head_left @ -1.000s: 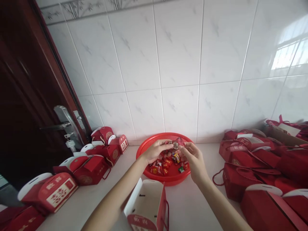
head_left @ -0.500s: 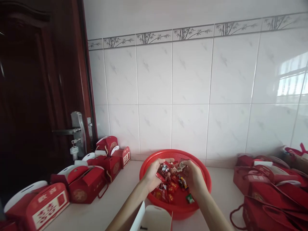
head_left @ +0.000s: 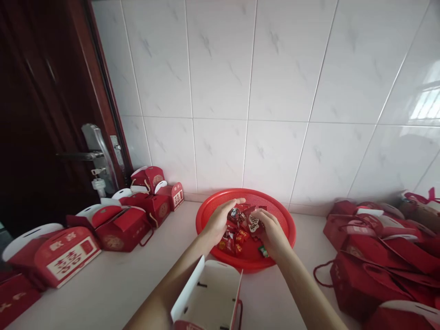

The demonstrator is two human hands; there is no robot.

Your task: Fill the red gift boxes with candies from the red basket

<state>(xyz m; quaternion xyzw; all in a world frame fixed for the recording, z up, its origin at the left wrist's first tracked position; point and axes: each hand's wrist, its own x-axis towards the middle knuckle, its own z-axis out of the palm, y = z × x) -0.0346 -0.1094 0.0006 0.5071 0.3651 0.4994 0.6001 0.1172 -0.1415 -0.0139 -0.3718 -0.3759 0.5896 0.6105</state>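
Both hands are inside a red plastic basket [head_left: 202,215] holding wrapped candies. My left hand [head_left: 219,220] is cupped at the left, fingers curved around wrapped candies [head_left: 235,213], one of them shiny and dark. From the right, my right hand [head_left: 271,229] closes on a dark red packet [head_left: 253,223] with a pale patterned label. The two hands face each other with the candies between them. More red candies [head_left: 237,240] and a green one [head_left: 263,251] lie in the basket below. An open red gift box [head_left: 215,286], white inside, stands nearer me between my forearms.
Several red gift boxes [head_left: 120,227] stand along the left by a dark door [head_left: 41,91] with a metal handle. Many more red boxes [head_left: 371,261] crowd the right side. A white tiled wall [head_left: 220,151] rises behind the basket.
The view has tilted down, showing more of the open gift box. My hands have come slightly closer together over the basket, still around the candies.
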